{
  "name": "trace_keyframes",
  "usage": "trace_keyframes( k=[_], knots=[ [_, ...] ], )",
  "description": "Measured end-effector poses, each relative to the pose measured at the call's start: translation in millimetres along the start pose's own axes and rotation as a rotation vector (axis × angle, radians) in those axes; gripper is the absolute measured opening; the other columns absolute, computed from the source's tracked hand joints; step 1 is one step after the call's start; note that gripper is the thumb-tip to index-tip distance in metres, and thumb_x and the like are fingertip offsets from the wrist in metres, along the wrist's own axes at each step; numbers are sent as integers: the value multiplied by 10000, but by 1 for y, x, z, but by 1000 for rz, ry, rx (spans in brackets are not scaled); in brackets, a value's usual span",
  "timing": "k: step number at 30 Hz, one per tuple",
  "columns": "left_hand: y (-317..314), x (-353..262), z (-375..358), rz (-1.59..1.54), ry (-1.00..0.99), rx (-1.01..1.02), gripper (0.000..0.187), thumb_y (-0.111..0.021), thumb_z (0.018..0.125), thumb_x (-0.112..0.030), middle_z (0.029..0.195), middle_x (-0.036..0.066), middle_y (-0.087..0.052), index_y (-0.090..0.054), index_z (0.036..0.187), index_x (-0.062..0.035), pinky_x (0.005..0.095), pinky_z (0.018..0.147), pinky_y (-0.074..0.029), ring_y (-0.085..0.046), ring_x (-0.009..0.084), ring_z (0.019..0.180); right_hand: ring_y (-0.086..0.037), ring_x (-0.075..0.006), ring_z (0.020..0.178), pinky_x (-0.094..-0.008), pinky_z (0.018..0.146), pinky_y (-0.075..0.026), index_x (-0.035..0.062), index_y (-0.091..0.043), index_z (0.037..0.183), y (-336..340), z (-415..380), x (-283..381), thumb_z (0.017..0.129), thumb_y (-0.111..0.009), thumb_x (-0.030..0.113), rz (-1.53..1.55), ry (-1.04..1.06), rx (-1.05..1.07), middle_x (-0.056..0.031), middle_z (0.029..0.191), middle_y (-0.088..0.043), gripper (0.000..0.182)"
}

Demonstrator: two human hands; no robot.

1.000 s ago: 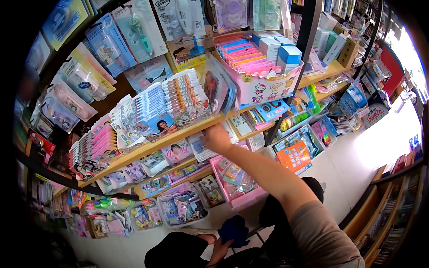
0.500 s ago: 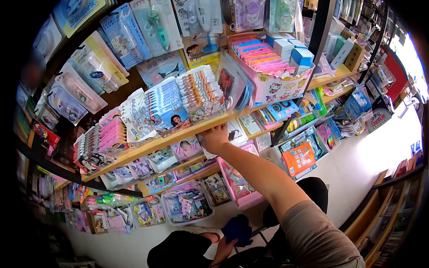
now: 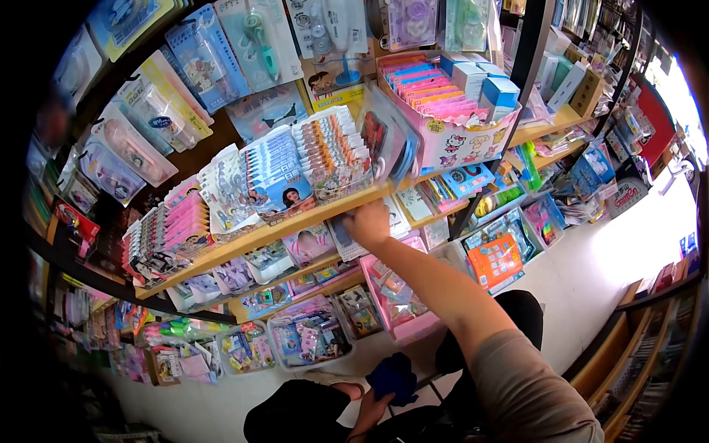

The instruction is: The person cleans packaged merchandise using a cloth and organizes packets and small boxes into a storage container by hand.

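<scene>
My right hand (image 3: 369,226) reaches in under the front edge of the wooden shelf (image 3: 288,223), its fingers curled down among flat printed packets on the tier below. A greyish packet (image 3: 343,240) lies just left of the fingers; what they hold, if anything, is hidden. Low in view, near my knees, my left hand (image 3: 369,413) is closed on a bunched dark blue cloth (image 3: 393,380). Above my right hand, packs of small carded goods (image 3: 277,173) stand in rows on the shelf.
A pink character box (image 3: 461,140) stands on the upper shelf beside a black upright (image 3: 532,55). Blister packs (image 3: 207,59) hang behind. Beneath are a pink bin (image 3: 399,303) and a clear bin (image 3: 310,332) of small items. Another wooden shelf (image 3: 635,354) stands at the right.
My right hand has shifted slightly right and drawn back a little, with its fingers more curled. My left hand and the blue cloth stay in place.
</scene>
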State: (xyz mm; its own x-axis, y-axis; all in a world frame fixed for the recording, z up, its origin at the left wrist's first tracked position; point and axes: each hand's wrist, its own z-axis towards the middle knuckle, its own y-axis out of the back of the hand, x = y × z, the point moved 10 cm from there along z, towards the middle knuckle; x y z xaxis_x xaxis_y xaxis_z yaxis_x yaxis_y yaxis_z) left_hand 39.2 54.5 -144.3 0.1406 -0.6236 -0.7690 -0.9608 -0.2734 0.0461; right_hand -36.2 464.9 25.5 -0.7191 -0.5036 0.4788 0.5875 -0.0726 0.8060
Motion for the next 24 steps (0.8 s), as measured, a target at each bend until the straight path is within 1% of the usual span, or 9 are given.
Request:
trace_keyframes(
  k=[1,4,6,10,12,15,18,21,24],
  knots=[
    [-1,-2,2,26,-15,7,380,-644,755,-168,931,104,-617,-546,1059,38,280,724,-459,-581,171,812,-492,-361,872,-409,720,-427,40,-542,975,2,0,-19,647,-643,195,68,-47,-13,-195,954,-509,377],
    [-5,18,12,-92,24,13,361,-638,752,-136,943,102,-617,-550,1054,39,279,751,-456,-582,173,832,-446,-379,908,-435,787,-372,-35,-443,938,64,-31,-52,618,-688,168,294,3,-308,-211,945,-468,451],
    [-9,23,14,-108,17,33,364,-634,751,-118,950,103,-615,-542,1065,42,279,760,-456,-583,175,839,-456,-369,891,-418,773,-399,-50,-385,1003,76,-56,-80,645,-650,89,300,47,-330,-232,980,-448,466],
    [-15,20,12,-135,10,45,399,-655,740,-172,942,129,-621,-545,1052,53,285,779,-445,-586,187,868,-434,-379,944,-406,819,-379,-41,-379,986,99,-88,-101,664,-648,80,190,17,-361,-242,1037,-417,436],
    [-13,18,8,-71,53,42,380,-635,752,-146,934,110,-616,-539,1064,46,282,768,-446,-581,179,844,-427,-388,959,-404,824,-376,-40,-375,979,105,-92,-99,681,-647,81,142,39,-387,-249,1054,-412,421],
    [-9,13,5,-29,58,17,371,-626,757,-142,918,100,-613,-538,1065,45,281,756,-446,-578,173,825,-429,-405,975,-412,845,-378,-35,-401,969,101,-86,-103,696,-647,78,229,-39,-406,-256,1101,-389,385],
    [-8,0,1,11,42,14,376,-628,754,-146,911,104,-615,-538,1064,46,281,746,-448,-578,172,819,-433,-409,1006,-419,864,-385,-29,-439,952,80,-80,-112,701,-650,77,205,-106,-324,-261,1144,-363,344],
    [-8,5,6,18,4,18,380,-630,751,-149,912,108,-616,-538,1065,45,282,740,-451,-579,168,818,-442,-431,1005,-430,850,-407,-5,-478,950,93,-84,-101,681,-662,51,93,-59,-340,-272,1172,-361,331],
    [-10,-2,3,17,-16,29,379,-632,751,-149,922,110,-616,-539,1064,43,281,737,-457,-580,165,822,-454,-425,996,-426,842,-418,-10,-494,963,102,-96,-102,698,-632,50,85,-32,-296,-260,1166,-371,304]
  ],
)
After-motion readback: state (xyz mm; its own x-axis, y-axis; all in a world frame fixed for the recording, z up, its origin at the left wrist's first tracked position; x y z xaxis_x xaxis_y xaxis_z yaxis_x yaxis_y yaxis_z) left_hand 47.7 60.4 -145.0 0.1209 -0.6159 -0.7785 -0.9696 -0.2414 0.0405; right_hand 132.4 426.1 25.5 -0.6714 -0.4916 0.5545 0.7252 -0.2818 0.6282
